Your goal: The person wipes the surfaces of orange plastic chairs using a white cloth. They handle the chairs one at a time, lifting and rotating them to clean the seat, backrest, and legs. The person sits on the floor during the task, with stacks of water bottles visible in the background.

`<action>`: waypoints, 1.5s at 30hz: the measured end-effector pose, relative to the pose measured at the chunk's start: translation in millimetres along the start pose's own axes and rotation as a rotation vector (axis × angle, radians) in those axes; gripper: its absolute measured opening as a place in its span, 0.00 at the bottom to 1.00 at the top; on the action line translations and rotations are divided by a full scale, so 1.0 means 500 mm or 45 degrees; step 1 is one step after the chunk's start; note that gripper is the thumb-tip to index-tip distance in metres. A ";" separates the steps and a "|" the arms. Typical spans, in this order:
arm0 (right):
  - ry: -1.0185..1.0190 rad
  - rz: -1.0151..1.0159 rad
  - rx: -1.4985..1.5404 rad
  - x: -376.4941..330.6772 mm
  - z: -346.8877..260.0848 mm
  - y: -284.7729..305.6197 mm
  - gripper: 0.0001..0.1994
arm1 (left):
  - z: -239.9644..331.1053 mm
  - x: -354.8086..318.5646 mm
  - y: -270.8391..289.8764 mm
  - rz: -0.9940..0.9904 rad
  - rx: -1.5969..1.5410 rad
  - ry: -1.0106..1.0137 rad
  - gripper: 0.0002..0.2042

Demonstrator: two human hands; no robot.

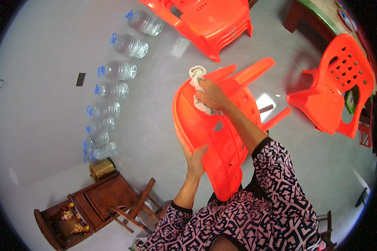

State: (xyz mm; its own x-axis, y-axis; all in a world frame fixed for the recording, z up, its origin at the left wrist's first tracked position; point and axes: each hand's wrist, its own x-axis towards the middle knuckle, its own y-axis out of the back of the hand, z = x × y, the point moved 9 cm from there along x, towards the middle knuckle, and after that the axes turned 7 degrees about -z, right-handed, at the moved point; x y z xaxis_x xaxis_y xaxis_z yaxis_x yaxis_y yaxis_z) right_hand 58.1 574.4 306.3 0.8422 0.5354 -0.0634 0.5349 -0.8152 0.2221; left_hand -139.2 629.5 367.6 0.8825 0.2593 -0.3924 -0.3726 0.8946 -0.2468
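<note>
A red plastic chair (224, 157) is tipped over in front of me, its legs pointing away and to the right. My left hand (194, 161) grips the chair's left edge, thumb on the near face and the other fingers hidden behind it. In my right hand (213, 95) a crumpled off-white cloth (197, 72) is bunched up. It presses against the chair's surface near the far end, and part of the cloth hangs out below the fingers.
Large clear water bottles (132, 46) with blue handles line the wall at left. Stacked red chairs (213, 25) stand ahead, and another red chair (329, 92) is at right. A wooden cabinet (102, 196) and brass-coloured pot (101, 169) are at lower left; a green-topped table (318, 16) is at far right.
</note>
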 end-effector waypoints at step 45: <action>0.104 -0.246 0.169 -0.444 -0.039 -0.003 0.20 | 0.032 0.064 0.016 0.073 -0.149 -0.178 0.28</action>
State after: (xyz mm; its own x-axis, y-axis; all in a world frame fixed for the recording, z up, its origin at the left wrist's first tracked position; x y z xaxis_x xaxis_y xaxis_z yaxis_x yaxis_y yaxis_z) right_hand -130.9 461.3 339.0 0.7180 0.6959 -0.0126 0.6943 -0.7149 0.0834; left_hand -109.2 650.6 367.1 0.8871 0.3638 -0.2840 -0.4470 0.8305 -0.3324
